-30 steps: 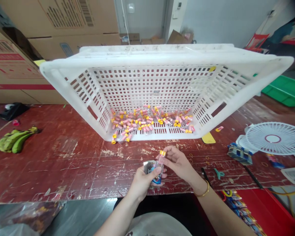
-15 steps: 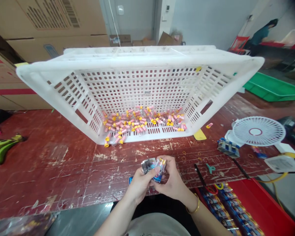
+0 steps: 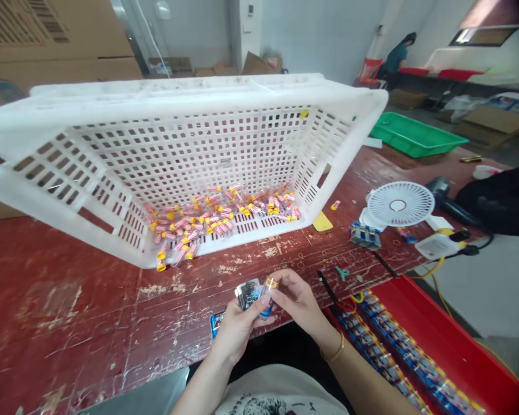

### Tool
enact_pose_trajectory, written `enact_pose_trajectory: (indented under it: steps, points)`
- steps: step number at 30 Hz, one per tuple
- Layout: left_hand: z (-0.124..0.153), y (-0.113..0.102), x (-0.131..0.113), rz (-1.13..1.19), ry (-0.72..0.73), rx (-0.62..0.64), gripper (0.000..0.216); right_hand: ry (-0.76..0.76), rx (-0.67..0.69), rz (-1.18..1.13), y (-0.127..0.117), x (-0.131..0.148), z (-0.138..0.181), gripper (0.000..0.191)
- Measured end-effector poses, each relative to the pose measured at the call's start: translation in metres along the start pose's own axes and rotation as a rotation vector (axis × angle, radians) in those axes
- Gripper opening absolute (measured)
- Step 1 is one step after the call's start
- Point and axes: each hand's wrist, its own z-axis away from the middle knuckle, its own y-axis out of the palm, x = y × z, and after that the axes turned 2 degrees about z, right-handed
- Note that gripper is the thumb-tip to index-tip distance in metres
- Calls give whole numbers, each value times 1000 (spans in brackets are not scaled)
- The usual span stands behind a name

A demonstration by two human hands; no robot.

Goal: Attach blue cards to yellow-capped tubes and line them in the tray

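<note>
My left hand grips a small stack of printed cards above the near edge of the worn red table. My right hand pinches a clear tube with a yellow cap against the front of that stack. Another blue card lies on the table just left of my left hand. Beyond my hands, a big white slotted crate lies tipped on its side, with several pink tubes with yellow caps heaped on its lower wall.
A red tray at the near right holds rows of packed cards. A small white fan, a blue clip bundle, rubber bands and a teal clip lie to the right. A green tray and a person stand far back.
My right hand brought the raised tube down against the card stack. The view swung right, so the bananas at the left left the frame.
</note>
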Motion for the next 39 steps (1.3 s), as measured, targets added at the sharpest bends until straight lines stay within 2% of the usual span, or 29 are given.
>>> enact_pose_trajectory:
  steps: [5,8,12,16,18,21,24,26,29,31,33,34,35,37,39]
  points:
    - [-1,7,5,53,-34,8,34,-84,53,78,-5,2,13,59]
    - [0,11,6,67,-39,11,35,-84,51,154,0,3,16,67]
    - [2,13,7,69,-25,28,35,-107,41,207,4,3,17,65]
    - [3,13,7,40,-19,-21,38,-96,103,124,0,3,13,69]
    - [3,13,6,21,-5,-20,39,-75,98,50,-3,3,9,56]
    - [3,16,3,-20,-4,-4,39,49,8,-82,-6,4,4,26]
    - [3,22,2,-41,-43,-33,41,192,-59,-200,-9,6,1,29]
    - [0,25,3,-55,-84,-42,38,179,-100,-257,-16,5,4,32]
    - [-4,29,11,-123,-153,28,34,83,-249,-281,-51,-3,23,30]
    - [-6,31,19,-183,-179,104,38,108,-424,-176,-96,-12,54,29]
    - [-5,34,26,-250,-175,137,44,220,-672,47,-155,-22,100,32]
    - [-5,35,28,-283,-163,132,46,310,-846,207,-186,-27,127,35]
    - [-4,38,31,-312,-150,121,47,369,-962,272,-217,-32,157,36]
    - [-5,42,35,-351,-139,95,47,492,-1132,362,-267,-42,217,29]
    - [-7,47,38,-367,-130,73,46,652,-1220,423,-298,-54,270,25]
